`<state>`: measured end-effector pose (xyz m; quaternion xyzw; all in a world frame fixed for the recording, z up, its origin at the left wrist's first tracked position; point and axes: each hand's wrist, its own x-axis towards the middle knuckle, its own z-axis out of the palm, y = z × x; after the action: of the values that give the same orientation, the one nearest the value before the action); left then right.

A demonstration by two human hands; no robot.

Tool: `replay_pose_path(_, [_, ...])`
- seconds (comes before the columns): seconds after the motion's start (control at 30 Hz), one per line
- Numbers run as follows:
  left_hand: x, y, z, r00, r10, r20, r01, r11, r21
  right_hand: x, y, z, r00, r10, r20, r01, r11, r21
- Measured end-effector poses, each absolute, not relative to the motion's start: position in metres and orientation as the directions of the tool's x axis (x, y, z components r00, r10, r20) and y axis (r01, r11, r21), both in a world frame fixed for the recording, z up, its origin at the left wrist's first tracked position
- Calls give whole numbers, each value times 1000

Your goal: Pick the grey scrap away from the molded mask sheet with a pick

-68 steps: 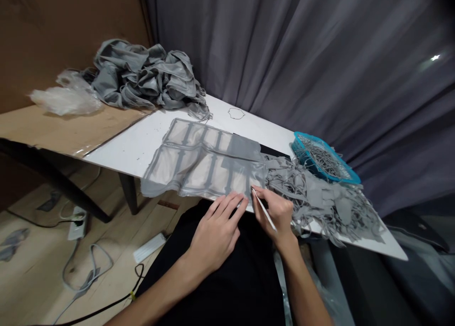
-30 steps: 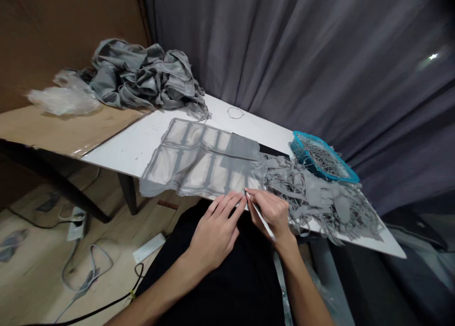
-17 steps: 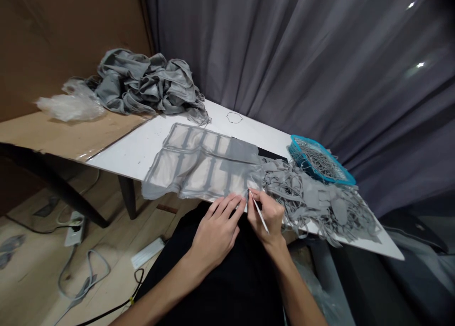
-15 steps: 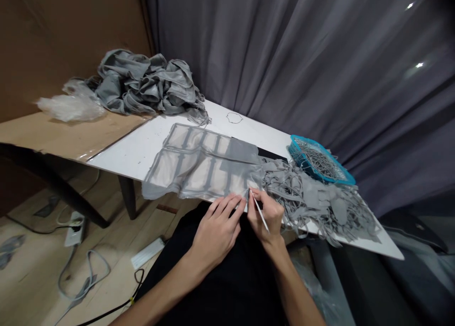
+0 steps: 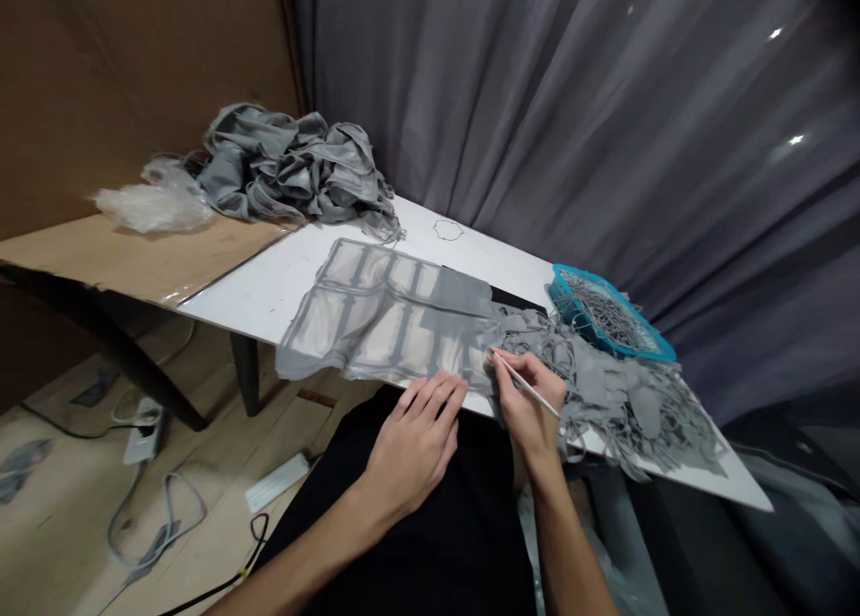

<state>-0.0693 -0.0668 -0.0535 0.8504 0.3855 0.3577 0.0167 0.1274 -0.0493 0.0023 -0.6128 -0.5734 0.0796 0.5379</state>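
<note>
Gripping a thin white tool pen-fashion, the right hand sets its tip on the grey cut sheet at the near edge of the white table. Left hand lies flat, fingers extended, pressing the sheet's near edge.

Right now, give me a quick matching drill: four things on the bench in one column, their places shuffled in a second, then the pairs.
Things:
1 thin tool
2 blue basket
3 crumpled grey cloth pile
4 clear plastic bag

Places:
a far left, on the brown board
b held in the right hand
c back of the bench, by the curtain corner
d right of the flat sheet, beyond the scraps

Pairs: 1-b, 2-d, 3-c, 4-a
</note>
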Motion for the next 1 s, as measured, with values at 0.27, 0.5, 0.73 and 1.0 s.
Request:
replay_pose_path(0.27, [-80,-48,1,448,694,564,613,-697,371,141,-5,58,155,905,397,552,254,-794])
replay_pose_path(0.5, [-69,10,3,418,756,504,771,-589,243,125,66,41,-126,951,283,362,310,-879])
replay_pose_path(0.73, [-64,10,-13,419,746,517,792,-579,194,129,77,9,-111,918,380,437,389,-811])
replay_pose_path(1.0, [-64,8,-22,388,749,537,778,-579,246,130,72,9,-130,919,373,438,391,-810])
